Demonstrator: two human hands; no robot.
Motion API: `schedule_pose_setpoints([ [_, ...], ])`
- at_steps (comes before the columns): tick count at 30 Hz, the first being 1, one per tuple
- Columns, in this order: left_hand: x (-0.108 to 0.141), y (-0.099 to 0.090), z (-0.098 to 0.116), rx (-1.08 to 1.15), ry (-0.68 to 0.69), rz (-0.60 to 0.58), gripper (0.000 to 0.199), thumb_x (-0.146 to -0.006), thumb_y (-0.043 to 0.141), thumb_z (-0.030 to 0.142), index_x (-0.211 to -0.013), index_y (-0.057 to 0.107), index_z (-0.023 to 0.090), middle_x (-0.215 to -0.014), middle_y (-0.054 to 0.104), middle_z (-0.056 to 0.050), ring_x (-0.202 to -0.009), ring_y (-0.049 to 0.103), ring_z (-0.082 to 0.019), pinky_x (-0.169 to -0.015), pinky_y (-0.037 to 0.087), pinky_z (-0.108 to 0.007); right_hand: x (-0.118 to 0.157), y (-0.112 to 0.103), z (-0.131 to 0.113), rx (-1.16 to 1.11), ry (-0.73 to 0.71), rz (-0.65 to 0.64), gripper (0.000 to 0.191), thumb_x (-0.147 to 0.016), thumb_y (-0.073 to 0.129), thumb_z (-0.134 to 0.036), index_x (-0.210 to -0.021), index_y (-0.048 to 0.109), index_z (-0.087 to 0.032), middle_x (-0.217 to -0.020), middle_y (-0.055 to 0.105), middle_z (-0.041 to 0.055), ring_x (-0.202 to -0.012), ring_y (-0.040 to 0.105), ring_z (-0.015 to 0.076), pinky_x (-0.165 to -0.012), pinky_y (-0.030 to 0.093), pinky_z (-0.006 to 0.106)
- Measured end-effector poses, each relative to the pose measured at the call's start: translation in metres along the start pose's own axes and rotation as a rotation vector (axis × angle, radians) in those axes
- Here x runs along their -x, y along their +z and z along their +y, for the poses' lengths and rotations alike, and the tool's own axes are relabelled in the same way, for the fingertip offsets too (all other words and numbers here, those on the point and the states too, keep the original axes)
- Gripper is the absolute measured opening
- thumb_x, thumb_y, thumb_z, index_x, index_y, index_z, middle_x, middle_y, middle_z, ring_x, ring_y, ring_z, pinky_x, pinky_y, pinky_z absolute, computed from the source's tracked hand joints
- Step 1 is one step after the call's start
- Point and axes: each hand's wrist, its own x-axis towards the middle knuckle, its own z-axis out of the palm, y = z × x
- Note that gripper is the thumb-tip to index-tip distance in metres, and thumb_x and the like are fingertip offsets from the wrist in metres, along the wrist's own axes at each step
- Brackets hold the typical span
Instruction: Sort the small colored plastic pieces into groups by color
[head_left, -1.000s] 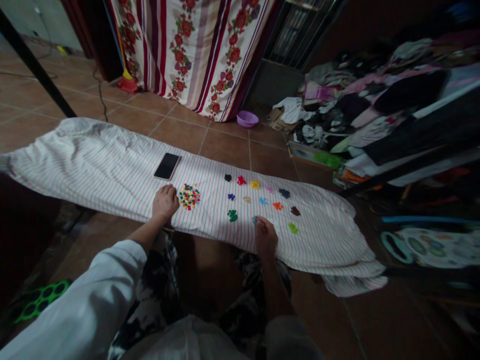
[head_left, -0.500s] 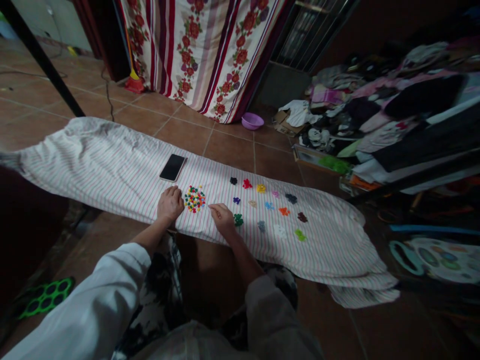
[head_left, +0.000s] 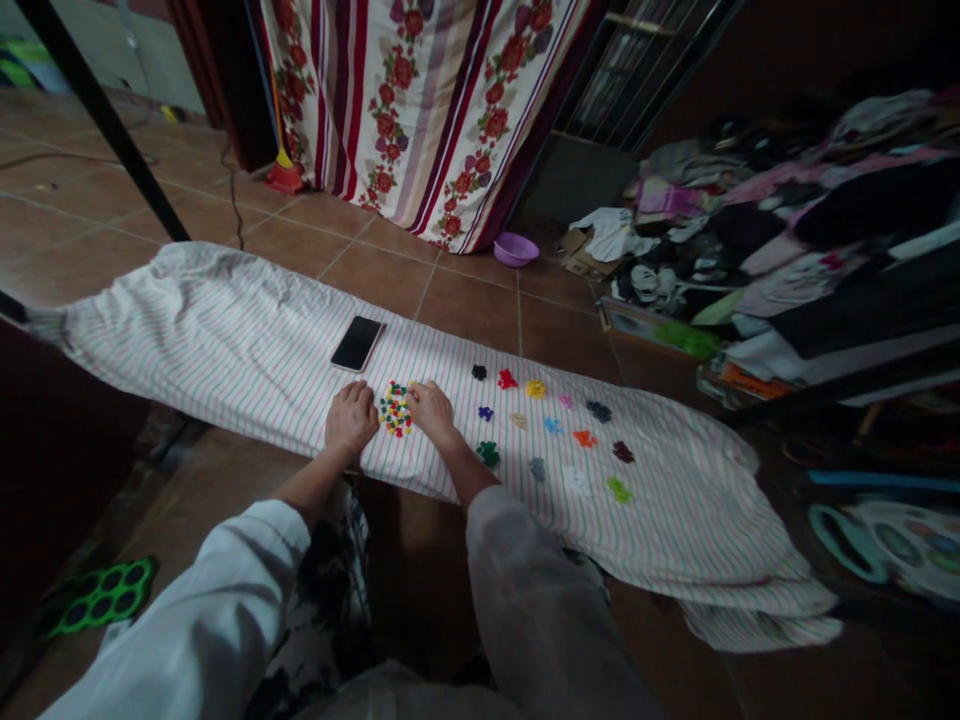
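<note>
A mixed pile of small coloured pieces, in red, yellow, green and white, lies on the striped cloth. Left of it, my left hand rests on the cloth with its fingers lying forward, close to the pile's edge. My right hand is over the pile's right side, thumb and fingertips pinched together; whatever may be between them is too small to make out. Sorted heaps spread to the right, among them a dark green heap, a purple heap, a red heap and an orange heap.
Beyond my left hand lies a phone. Past the cloth's far edge, a purple basin stands on the tiled floor near a floral curtain. Heaped clothes fill the right side. A green toy is at lower left.
My right hand has moved left, from the gap beside the pile to its right side. My left hand stays beside the pile. The whole view has shifted slightly.
</note>
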Motion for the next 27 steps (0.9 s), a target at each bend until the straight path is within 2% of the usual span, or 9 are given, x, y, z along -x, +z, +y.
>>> schedule_pose_setpoints([
  [9,-0.001,-0.004,0.001,-0.014,0.003,-0.022,0.028,-0.085,0.045,0.016,-0.106,0.064,0.014,-0.124,0.064,-0.019,-0.121,0.056,-0.032,-0.104,0.044,-0.048,-0.003,-0.006,-0.011,0.067,0.007,-0.064,0.023,-0.095,0.052,-0.025,-0.102,0.074,-0.025,-0.106,0.067,0.0066,-0.093,0.062,0.0187,-0.078,0.045,0.028],
  [15,-0.002,-0.003,0.001,-0.028,0.019,-0.007,0.027,-0.085,0.046,0.016,-0.104,0.064,0.015,-0.122,0.065,-0.018,-0.118,0.057,-0.032,-0.102,0.045,-0.048,0.000,-0.002,-0.013,-0.010,-0.012,-0.009,0.019,-0.094,0.053,-0.024,-0.097,0.072,-0.024,-0.104,0.067,0.0059,-0.093,0.062,0.0174,-0.081,0.046,0.027],
  [21,-0.001,-0.003,0.001,-0.026,0.000,-0.012,0.027,-0.085,0.045,0.017,-0.104,0.064,0.015,-0.124,0.064,-0.019,-0.119,0.056,-0.032,-0.103,0.044,-0.047,0.003,0.009,0.002,-0.183,-0.050,0.117,0.012,-0.091,0.055,-0.024,-0.093,0.066,-0.022,-0.098,0.067,0.0037,-0.092,0.062,0.0157,-0.086,0.047,0.026],
  [27,-0.002,-0.006,0.003,-0.077,0.027,-0.012,0.026,-0.085,0.046,0.016,-0.102,0.065,0.014,-0.123,0.066,-0.018,-0.118,0.057,-0.031,-0.103,0.045,-0.045,0.010,0.016,0.028,-0.467,0.005,0.181,0.010,-0.083,0.057,-0.021,-0.092,0.059,-0.025,-0.081,0.067,-0.0036,-0.079,0.065,0.0144,-0.077,0.051,0.026],
])
